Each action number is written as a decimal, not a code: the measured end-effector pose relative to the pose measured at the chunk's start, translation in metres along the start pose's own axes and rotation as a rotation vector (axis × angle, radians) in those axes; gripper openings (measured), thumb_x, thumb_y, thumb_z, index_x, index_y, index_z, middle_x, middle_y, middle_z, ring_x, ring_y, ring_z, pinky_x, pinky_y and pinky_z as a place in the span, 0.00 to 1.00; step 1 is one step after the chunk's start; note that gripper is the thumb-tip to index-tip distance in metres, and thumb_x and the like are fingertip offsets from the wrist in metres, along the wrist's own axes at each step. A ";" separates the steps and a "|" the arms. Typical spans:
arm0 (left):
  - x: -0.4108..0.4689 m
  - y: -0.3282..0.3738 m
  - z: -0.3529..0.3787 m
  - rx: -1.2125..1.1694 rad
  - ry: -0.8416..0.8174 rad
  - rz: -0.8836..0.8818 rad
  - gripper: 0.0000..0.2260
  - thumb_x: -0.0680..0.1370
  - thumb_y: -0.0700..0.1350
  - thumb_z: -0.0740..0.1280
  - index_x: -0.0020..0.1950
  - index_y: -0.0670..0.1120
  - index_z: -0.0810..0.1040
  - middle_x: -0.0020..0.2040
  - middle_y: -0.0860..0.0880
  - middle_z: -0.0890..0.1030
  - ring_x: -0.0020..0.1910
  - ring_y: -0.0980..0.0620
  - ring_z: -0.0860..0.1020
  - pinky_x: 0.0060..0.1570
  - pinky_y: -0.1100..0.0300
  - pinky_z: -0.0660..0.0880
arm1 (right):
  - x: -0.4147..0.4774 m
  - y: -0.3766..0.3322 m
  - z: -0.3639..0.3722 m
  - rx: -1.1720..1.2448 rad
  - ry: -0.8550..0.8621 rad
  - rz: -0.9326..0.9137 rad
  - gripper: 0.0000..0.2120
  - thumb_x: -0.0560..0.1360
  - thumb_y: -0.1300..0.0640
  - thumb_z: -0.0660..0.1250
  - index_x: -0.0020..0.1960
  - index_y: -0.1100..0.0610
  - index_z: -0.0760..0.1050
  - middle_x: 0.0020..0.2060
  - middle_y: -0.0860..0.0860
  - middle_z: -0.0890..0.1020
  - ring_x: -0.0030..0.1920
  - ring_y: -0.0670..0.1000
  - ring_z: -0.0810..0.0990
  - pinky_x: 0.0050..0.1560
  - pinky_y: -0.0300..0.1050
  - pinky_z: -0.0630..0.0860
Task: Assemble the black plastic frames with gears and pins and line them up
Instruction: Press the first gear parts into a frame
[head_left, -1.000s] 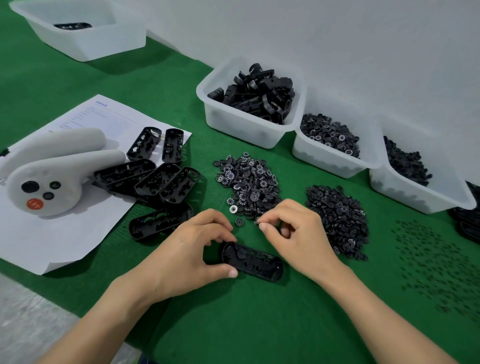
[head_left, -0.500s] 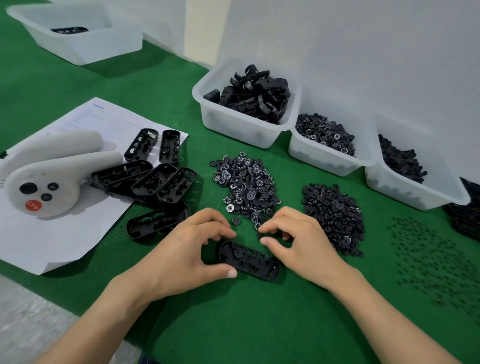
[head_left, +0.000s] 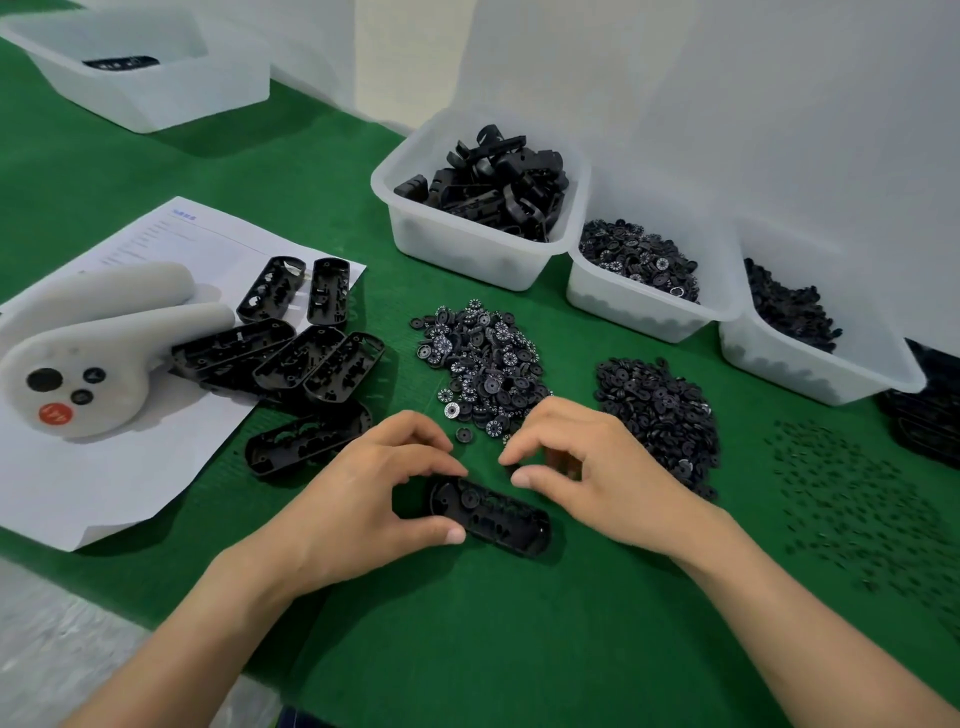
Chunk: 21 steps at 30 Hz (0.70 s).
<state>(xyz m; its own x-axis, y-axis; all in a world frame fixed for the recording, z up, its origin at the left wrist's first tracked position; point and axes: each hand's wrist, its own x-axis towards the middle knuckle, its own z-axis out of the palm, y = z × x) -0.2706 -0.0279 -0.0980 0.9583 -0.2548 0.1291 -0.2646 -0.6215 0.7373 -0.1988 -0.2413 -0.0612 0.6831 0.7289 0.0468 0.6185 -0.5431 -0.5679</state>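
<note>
A black plastic frame (head_left: 493, 514) lies flat on the green mat in front of me, with a gear seated near its left end. My left hand (head_left: 374, 493) grips that left end between thumb and forefinger. My right hand (head_left: 597, 467) hovers just above the frame's right half with its fingers curled. Thumb and forefinger tips are close together, and I cannot tell whether they hold a small part. Behind the hands lie a pile of white-marked gears (head_left: 483, 364), a pile of plain black discs (head_left: 660, 410), and scattered tiny pins (head_left: 857, 493) to the right.
Several open frames (head_left: 291, 343) lie on and beside a white paper sheet (head_left: 104, 483), next to a white handheld device (head_left: 78, 353). Three translucent bins (head_left: 457, 249) (head_left: 623, 306) (head_left: 789, 364) line the back wall. Another bin (head_left: 156, 98) stands far left. The table edge runs along the near left.
My right hand has drawn back from the gear pile toward the frame and lowered over it. My left hand has kept its grip on the frame's left end.
</note>
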 end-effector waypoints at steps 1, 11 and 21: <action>0.000 0.000 0.000 0.003 0.000 0.000 0.18 0.65 0.55 0.75 0.53 0.54 0.80 0.54 0.60 0.71 0.52 0.65 0.71 0.48 0.77 0.64 | -0.003 -0.004 0.001 0.011 -0.014 -0.028 0.05 0.71 0.56 0.71 0.47 0.49 0.80 0.44 0.45 0.75 0.44 0.42 0.74 0.46 0.35 0.70; 0.000 -0.001 0.000 0.001 -0.004 -0.011 0.19 0.65 0.56 0.74 0.54 0.54 0.80 0.54 0.60 0.72 0.52 0.65 0.71 0.49 0.78 0.63 | -0.009 -0.018 0.011 -0.133 0.008 -0.089 0.06 0.70 0.56 0.72 0.47 0.50 0.83 0.41 0.48 0.76 0.38 0.47 0.75 0.38 0.45 0.74; 0.000 -0.001 0.000 -0.005 -0.018 -0.016 0.22 0.64 0.62 0.68 0.54 0.55 0.80 0.54 0.62 0.71 0.53 0.65 0.71 0.49 0.77 0.63 | -0.008 -0.015 0.013 -0.056 -0.012 -0.065 0.06 0.70 0.56 0.72 0.47 0.51 0.84 0.39 0.49 0.78 0.36 0.50 0.77 0.38 0.50 0.75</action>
<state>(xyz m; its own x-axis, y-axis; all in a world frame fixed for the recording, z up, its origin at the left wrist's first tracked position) -0.2700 -0.0275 -0.0991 0.9604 -0.2580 0.1053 -0.2486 -0.6222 0.7423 -0.2182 -0.2334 -0.0633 0.6365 0.7679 0.0717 0.6819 -0.5169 -0.5175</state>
